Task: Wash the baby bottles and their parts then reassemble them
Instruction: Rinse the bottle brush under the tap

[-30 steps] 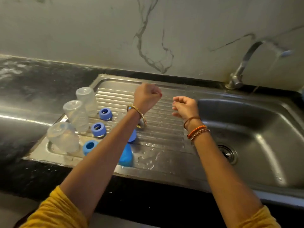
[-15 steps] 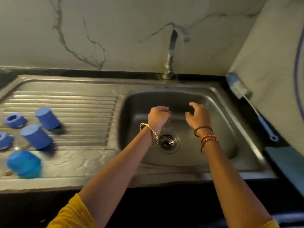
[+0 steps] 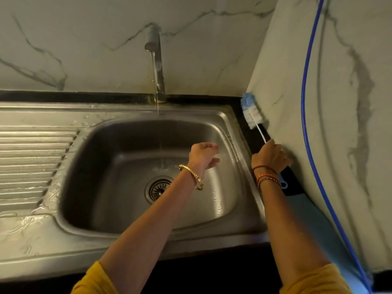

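A bottle brush [image 3: 251, 115] with blue-and-white bristles lies on the dark counter strip right of the sink, against the side wall. My right hand [image 3: 271, 156] grips its thin white handle; the blue handle end [image 3: 283, 183] shows behind my wrist. My left hand [image 3: 203, 156] hovers over the steel sink basin [image 3: 101, 187] with loosely curled fingers, holding nothing, just right of the water stream. The tap [image 3: 156, 60] runs, and water falls to the basin floor near the drain [image 3: 158, 188]. No bottles or bottle parts are in view.
The ribbed, wet draining board [image 3: 31, 166] stretches left of the basin. A blue hose [image 3: 307, 124] hangs down the right marble wall. A light blue cloth or mat [image 3: 314, 219] lies on the counter at the right.
My view has swung right, so the bottles and blue caps left the frame. The tap now runs. My right hand reached right and took hold of the brush handle; my left stayed over the basin.
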{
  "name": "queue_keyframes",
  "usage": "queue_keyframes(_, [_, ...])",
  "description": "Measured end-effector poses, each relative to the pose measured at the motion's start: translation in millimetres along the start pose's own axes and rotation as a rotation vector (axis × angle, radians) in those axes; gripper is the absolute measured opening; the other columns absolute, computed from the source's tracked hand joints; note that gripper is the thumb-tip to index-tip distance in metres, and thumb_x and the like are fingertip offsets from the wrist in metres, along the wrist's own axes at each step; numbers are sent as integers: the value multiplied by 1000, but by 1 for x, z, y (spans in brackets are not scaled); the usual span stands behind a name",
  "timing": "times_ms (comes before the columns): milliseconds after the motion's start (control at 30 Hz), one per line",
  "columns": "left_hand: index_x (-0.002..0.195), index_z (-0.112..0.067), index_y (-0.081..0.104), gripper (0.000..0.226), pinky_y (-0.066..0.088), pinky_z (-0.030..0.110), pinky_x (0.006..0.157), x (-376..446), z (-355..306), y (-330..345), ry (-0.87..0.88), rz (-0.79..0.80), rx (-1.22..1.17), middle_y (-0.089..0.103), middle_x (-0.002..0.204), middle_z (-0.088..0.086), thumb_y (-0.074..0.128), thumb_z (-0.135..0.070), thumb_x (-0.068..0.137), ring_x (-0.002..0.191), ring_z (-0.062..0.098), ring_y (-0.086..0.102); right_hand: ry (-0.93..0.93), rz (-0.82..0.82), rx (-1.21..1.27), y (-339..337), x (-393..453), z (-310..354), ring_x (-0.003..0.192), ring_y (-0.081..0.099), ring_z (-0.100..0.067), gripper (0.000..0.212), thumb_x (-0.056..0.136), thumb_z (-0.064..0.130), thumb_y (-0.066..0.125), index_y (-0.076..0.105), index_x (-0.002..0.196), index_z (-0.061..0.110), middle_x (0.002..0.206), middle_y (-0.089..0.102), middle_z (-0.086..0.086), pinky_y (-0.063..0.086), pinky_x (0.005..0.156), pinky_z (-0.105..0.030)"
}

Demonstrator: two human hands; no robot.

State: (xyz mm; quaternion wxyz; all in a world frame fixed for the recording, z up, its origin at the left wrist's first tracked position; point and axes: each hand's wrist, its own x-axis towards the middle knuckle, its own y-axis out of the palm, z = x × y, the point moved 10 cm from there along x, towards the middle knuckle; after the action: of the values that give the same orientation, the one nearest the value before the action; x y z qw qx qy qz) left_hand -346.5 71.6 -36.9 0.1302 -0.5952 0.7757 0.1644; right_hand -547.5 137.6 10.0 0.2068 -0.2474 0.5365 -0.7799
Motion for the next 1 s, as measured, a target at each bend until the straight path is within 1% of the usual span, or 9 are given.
queue_keyframes(133, [100, -12, 59, 9, 48, 13, 45, 3, -3, -3, -18, -11, -53, 61, 95, 5, 55, -11, 92, 60, 12, 58, -45, 39, 172, 2, -2, 4, 111, 51, -35, 33, 92, 5, 47, 51, 125, 3, 123, 51, -20, 41, 85, -38])
queue_keyframes(267, [95, -10, 57, 5, 48, 16, 49, 3, -14, -20, -13, -30, -166, 58, 84, 3, 53, -8, 92, 60, 13, 55, -217, 2, 496, -8, -15, 30, 101, 55, -30, 35, 90, -1, 43, 59, 121, 5, 119, 54, -17, 32, 67, -23])
queue_keyframes(333, [89, -11, 56, 3, 50, 19, 57, 3, -20, -34, -12, -39, -204, 58, 90, 4, 55, -13, 92, 65, 14, 55, -341, -10, 623, -13, -29, 51, 96, 57, -27, 29, 90, 2, 46, 63, 114, 4, 113, 59, -16, 33, 62, -19])
queue_keyframes(467, [105, -9, 56, 24, 51, 25, 77, 4, -23, -69, -37, -40, -384, 55, 108, 8, 62, -25, 88, 84, 17, 56, -514, 76, 692, -10, -55, 85, 76, 57, -19, 31, 81, 20, 47, 71, 90, 3, 89, 67, -11, 35, 57, -19])
queue_keyframes(533, [115, -8, 54, 35, 50, 27, 84, 2, -25, -86, -42, -41, -493, 57, 111, 10, 62, -25, 87, 94, 18, 57, -543, 179, 661, 0, -65, 100, 69, 53, -15, 21, 85, 17, 54, 71, 85, 5, 78, 67, -7, 35, 54, -18])
queue_keyframes(667, [131, -5, 44, 51, 41, 32, 95, 0, -29, -115, -39, -70, -657, 56, 124, 14, 61, -25, 88, 111, 23, 54, -529, 346, 622, 18, -73, 124, 64, 54, -16, 17, 86, 14, 57, 69, 74, 16, 63, 61, -2, 41, 61, -26])
queue_keyframes(833, [137, -4, 36, 52, 35, 34, 104, 7, -53, -136, 33, -73, -707, 45, 139, 15, 55, -21, 92, 128, 27, 43, -496, 420, 678, 23, -60, 146, 73, 57, -20, 32, 84, 14, 53, 57, 53, 24, 71, 66, -8, 43, 71, -31])
queue_keyframes(900, [139, -4, 33, 55, 33, 36, 107, 13, -62, -138, 42, -84, -745, 40, 141, 17, 56, -16, 91, 131, 29, 40, -504, 424, 667, 24, -53, 154, 69, 55, -19, 32, 81, 19, 53, 56, 50, 25, 62, 60, -2, 41, 68, -31])
queue_keyframes(1000, [134, -5, 38, 51, 36, 38, 105, 21, -70, -136, 32, -103, -769, 43, 138, 18, 59, -7, 88, 128, 30, 43, -513, 426, 637, 27, -45, 167, 73, 57, -22, 35, 83, 13, 54, 57, 50, 24, 65, 62, -5, 44, 71, -32])
